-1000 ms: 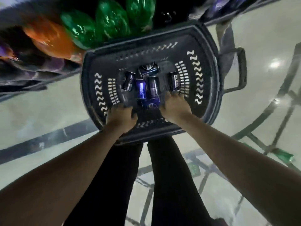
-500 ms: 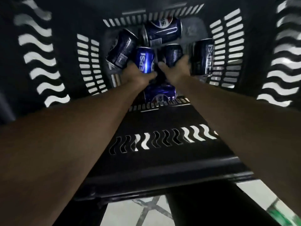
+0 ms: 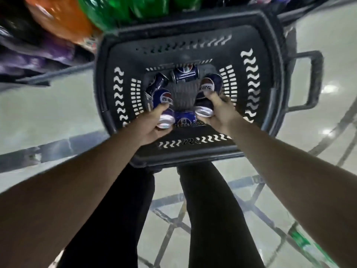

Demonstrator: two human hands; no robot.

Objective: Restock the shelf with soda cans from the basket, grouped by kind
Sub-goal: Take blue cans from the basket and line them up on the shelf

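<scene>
Lifting stage: left hand [image 3: 152, 122] and right hand [image 3: 218, 111] each grasping a blue Pepsi can [image 3: 163, 105] inside the basket [image 3: 274, 78]; carrying to shelf is coming next.

The basket [image 3: 274, 55] stood open at the top, its middle floor bare between the 2 held Pepsi cans [image 3: 163, 107] (1 in each hand). 3 loose cans [image 3: 185, 74] crowded the far and near ends. Orange and green bottles [image 3: 63, 22] overhung the far rim; the side handle [image 3: 314, 80] jutted right.
</scene>
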